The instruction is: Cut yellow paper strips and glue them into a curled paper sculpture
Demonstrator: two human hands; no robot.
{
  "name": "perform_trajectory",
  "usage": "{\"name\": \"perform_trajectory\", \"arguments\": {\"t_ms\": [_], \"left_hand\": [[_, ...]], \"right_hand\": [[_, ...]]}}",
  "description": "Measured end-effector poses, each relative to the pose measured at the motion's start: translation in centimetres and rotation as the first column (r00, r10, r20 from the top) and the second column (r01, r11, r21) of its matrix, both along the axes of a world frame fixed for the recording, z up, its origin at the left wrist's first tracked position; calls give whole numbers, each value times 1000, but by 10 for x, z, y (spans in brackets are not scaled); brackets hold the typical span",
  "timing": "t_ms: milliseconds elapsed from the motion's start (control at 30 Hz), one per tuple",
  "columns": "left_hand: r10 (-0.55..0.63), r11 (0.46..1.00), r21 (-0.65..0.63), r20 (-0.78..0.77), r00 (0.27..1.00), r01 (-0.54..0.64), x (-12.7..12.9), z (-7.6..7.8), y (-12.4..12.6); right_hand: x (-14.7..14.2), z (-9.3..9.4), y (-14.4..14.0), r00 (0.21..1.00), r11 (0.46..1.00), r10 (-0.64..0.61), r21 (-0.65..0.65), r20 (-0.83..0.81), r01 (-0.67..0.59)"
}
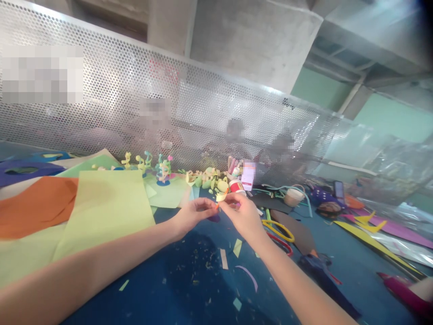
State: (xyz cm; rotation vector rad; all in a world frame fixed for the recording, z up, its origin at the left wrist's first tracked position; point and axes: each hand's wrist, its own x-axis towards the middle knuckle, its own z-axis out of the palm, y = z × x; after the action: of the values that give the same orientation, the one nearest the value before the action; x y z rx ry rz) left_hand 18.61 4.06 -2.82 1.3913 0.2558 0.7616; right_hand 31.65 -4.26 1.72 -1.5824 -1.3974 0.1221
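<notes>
My left hand [191, 213] and my right hand [241, 212] meet above the blue table [162, 280]. Together they pinch a small paper craft piece [221, 197], pale yellow with a bit of orange where the fingertips touch. Both hands' fingers are closed on it. A dark purple scrap [214, 218] lies just under the hands.
Light green [104, 207] and orange [37, 205] paper sheets lie at left. Small paper figures [162, 169] and cut shapes stand behind the hands before a perforated metal screen [135, 104]. Yellow and red scissors [279, 234], a tape roll [293, 197], and yellow and pink offcuts [375, 228] are at right.
</notes>
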Motion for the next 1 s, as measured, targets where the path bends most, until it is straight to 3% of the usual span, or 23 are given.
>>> {"name": "perform_trajectory", "arguments": {"t_ms": [133, 267, 433, 533, 633, 733, 800, 900, 1000], "left_hand": [[22, 999, 26, -19, 1000, -22, -1, -2, 2], [15, 999, -28, -35, 999, -16, 0, -8, 6], [54, 998, -11, -114, 992, -56, 0, -12, 9], [59, 996, 70, -138, 989, -50, -1, -11, 7], [96, 978, 203, -182, 979, -58, -1, -11, 7], [162, 941, 328, -208, 965, -87, 0, -13, 7], [207, 903, 417, -207, 956, -105, -1, -13, 7], [292, 796, 592, -188, 938, -129, -3, -11, 4], [355, 663, 736, -152, 922, -134, -5, -8, 1]], "right_hand": [[3, -2, 1, 995, 993, 87, -80, -51, -91], [17, -5, -7, 990, 975, 123, -179, -63, -132], [39, -1, -27, 971, 977, 141, -182, 191, -106], [39, 5, -38, 841, 974, 205, -187, 500, -126], [31, 8, -44, 573, 976, 220, -179, 790, -128], [19, 7, -45, 298, 974, 205, -165, 932, -154], [10, 6, -43, 182, 966, 215, -180, 960, -187], [-4, 10, -39, 119, 953, 240, -210, 963, -220], [-15, 17, -34, 224, 941, 304, -255, 926, -221]]}}
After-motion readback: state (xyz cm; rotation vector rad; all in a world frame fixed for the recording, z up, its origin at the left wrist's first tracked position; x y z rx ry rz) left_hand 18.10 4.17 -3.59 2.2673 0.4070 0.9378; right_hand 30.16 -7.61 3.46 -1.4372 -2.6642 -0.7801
